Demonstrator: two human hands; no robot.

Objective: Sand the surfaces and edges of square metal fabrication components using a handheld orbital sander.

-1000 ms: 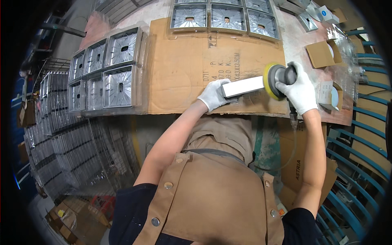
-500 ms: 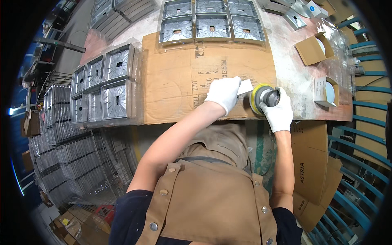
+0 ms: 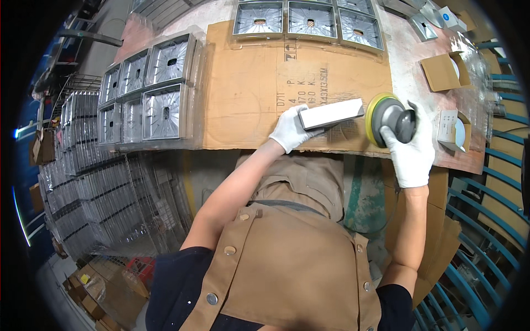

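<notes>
White gloves cover both of my hands. My left hand (image 3: 291, 128) grips one end of a rectangular metal piece (image 3: 332, 113), held tilted above the cardboard sheet (image 3: 243, 105). One long face of this piece shines bright white, and the face below it is dark grey. On the right, my right hand (image 3: 413, 148) is wrapped round the dark head of a round hand sander (image 3: 393, 120). The sander is turned on its side, its yellow-rimmed pad facing the metal piece. A small gap separates the pad from the piece's right end.
Square metal trays with slotted centres lie in plastic packs at the far side (image 3: 310, 23) and on the left (image 3: 165, 60). Two open small cartons (image 3: 439, 71) sit at the right. Stacked packs (image 3: 99, 215) stand low left; blue rails (image 3: 480, 231) line the right.
My left hand has turned the metal piece so that its long bright side shows. The sander and my right hand have moved right and tilted. The whole view has shifted slightly.
</notes>
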